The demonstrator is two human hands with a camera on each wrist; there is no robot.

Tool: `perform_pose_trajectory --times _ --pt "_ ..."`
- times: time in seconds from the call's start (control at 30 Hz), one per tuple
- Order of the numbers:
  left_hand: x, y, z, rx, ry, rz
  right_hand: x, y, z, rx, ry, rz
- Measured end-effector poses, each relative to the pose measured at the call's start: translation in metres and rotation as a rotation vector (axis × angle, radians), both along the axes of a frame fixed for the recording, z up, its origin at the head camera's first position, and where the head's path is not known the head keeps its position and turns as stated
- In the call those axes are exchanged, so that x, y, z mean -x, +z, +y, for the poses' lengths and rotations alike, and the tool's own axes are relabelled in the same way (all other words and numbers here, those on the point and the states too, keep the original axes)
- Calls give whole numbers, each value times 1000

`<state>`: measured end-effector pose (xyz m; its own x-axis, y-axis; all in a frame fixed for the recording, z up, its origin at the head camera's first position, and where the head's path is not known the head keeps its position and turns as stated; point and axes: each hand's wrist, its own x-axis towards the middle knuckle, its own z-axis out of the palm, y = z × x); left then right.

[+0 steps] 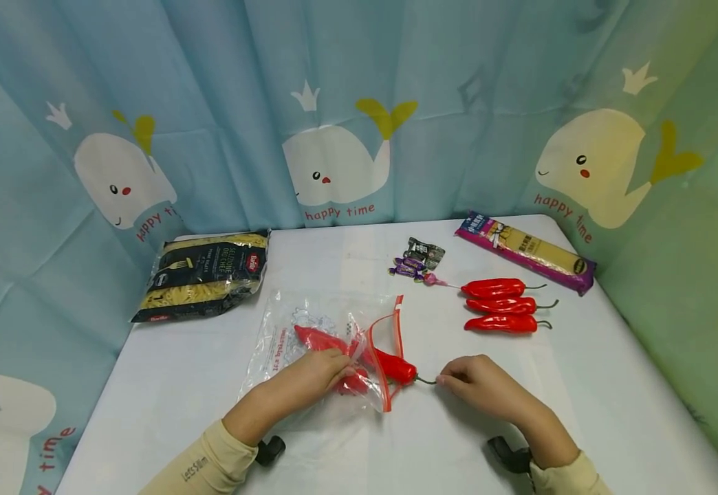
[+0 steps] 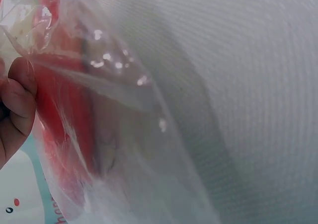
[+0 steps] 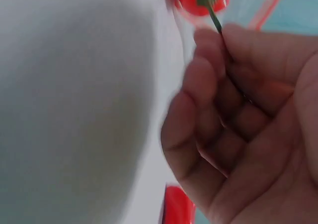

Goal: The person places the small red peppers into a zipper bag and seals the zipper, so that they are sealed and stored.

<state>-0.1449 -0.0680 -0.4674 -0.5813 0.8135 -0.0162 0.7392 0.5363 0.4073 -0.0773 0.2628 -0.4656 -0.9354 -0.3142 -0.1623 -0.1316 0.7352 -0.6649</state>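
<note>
A clear zip bag with a red-edged mouth lies on the table, holding red peppers; overlapping plastic makes their number hard to tell. My left hand pinches the bag's plastic near its mouth. In the left wrist view, a pepper shows through the film beside the fingertips. Another red chili pepper lies partly inside the mouth, its stem end pointing right. Its green stem is pinched between thumb and fingers of my right hand, just outside the bag.
Three red peppers lie in a column on the right. Behind them are small wrapped candies, a lollipop and a dark packet. A pasta bag sits back left, a purple noodle pack back right. Curtains surround the table.
</note>
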Motion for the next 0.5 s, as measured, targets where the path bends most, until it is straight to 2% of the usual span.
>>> perform_pose_trajectory --times 0.17,0.3,0.4,0.5 --pt "0 -2 -2 -12 2 -26 23 -7 -23 -26 8 125" --pt "1 -3 -2 -10 -17 -6 40 -11 -45 -37 42 234" --pt "1 -3 -2 -12 -23 3 47 -13 -56 -50 61 274" --pt "1 -2 -2 -7 -22 8 50 -13 -61 -62 56 272"
